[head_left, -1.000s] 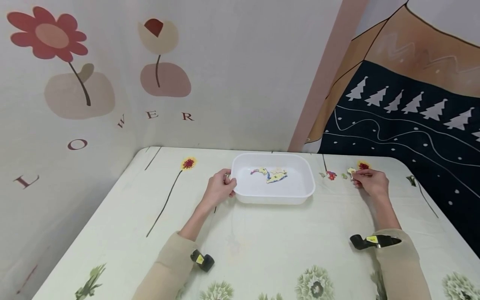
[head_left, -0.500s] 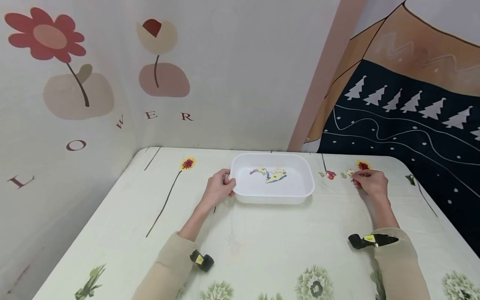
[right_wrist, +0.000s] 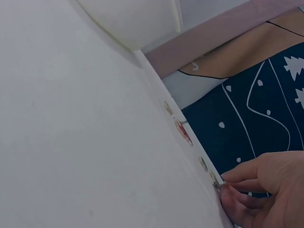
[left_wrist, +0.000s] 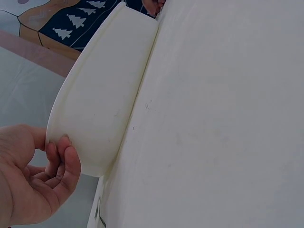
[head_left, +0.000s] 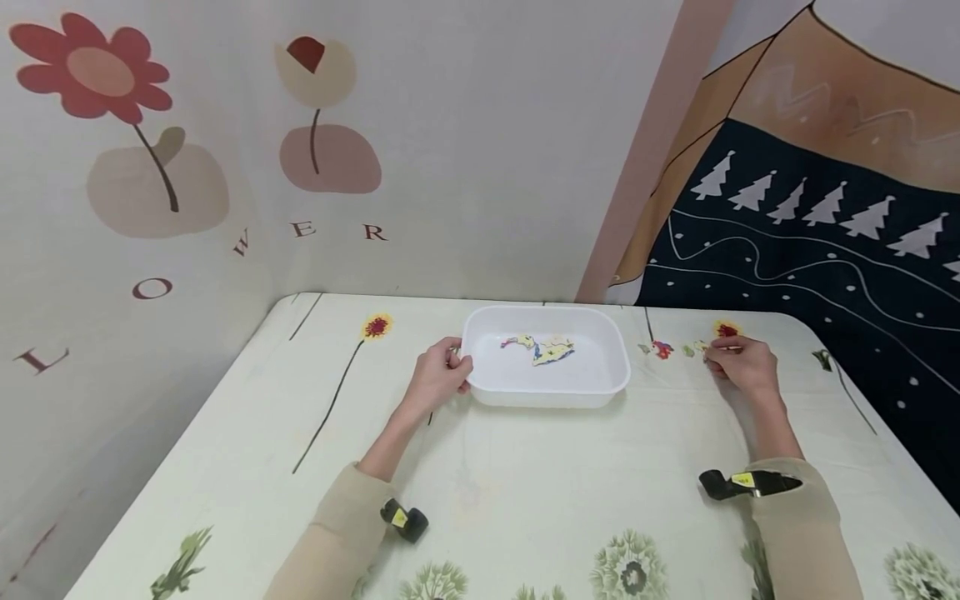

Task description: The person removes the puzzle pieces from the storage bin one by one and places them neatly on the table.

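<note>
My left hand [head_left: 437, 375] grips the left rim of a white plastic tray [head_left: 546, 400], thumb above and fingers curled at its side in the left wrist view. Inside lie a yellow-and-blue patterned piece [head_left: 553, 354] and a smaller yellowish piece with a pinkish tip [head_left: 519, 341]. To the tray's right, my right hand [head_left: 744, 367] pinches the edge of a small pale-yellow piece [head_left: 700, 346], low at the table surface. Its exact kind is too small to tell. In the right wrist view, thumb and forefinger meet at this piece [right_wrist: 215, 179].
Left of the pinched piece, a small green piece [head_left: 688, 352], a red figure-like piece [head_left: 662, 350] and another greenish piece [head_left: 644, 349] lie in a row near the far edge. A flower-printed cloth [head_left: 525, 483] covers the table. Printed curtains [head_left: 480, 167] hang behind it.
The pale-yellow piece at my right fingertips has tipped down from upright to lower against the table, close to the green piece. My left hand and the tray have stayed in place.
</note>
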Tool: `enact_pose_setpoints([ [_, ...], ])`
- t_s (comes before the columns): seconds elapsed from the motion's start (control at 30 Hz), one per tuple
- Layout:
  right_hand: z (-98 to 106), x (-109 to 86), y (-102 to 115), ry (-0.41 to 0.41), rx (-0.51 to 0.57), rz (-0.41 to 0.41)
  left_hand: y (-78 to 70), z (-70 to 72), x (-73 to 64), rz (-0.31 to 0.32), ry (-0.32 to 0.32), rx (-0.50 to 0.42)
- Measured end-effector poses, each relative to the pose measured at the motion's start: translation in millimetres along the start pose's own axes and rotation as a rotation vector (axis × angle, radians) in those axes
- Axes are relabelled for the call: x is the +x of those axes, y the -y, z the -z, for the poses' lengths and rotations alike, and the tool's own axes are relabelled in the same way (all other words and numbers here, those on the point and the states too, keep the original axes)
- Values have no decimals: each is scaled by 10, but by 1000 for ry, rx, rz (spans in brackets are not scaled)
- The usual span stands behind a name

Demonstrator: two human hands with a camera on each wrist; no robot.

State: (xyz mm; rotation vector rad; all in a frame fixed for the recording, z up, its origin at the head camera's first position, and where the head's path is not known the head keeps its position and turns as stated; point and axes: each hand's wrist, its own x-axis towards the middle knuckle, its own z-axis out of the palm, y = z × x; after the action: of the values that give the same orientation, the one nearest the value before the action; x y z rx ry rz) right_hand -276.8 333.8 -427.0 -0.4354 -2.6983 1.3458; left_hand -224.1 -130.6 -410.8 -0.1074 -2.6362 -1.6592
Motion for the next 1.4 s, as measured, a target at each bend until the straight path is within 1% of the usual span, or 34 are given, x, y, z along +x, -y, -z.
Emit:
enact_pose_setpoints([
  [0.13, 30, -26, 66, 31, -22, 14, 5, 6, -7, -7, -1, -7],
  [0.27, 41, -67, 149, 29, -40, 37, 10, 11, -7, -12, 2, -8],
  [0.53, 23, -149, 354, 27, -71, 152, 5, 9, 12, -12, 6, -5],
  [0.67, -7, -210, 471, 31, -87, 190, -5, 6, 10, -12, 11, -10],
  [0.87, -73, -285, 641, 15, -98, 260, 7, 7, 4, -8, 5, -5],
  [0.93, -97, -300, 684, 21, -90, 278, 7, 10, 1, -3, 5, -5],
  [1.13, -178, -368, 827, 71, -50, 300, 1, 18, -5, 10, 3, -7],
  [1.4, -293, -503, 997, 118, -30, 361, 8, 6, -3, -16, -7, -15],
])
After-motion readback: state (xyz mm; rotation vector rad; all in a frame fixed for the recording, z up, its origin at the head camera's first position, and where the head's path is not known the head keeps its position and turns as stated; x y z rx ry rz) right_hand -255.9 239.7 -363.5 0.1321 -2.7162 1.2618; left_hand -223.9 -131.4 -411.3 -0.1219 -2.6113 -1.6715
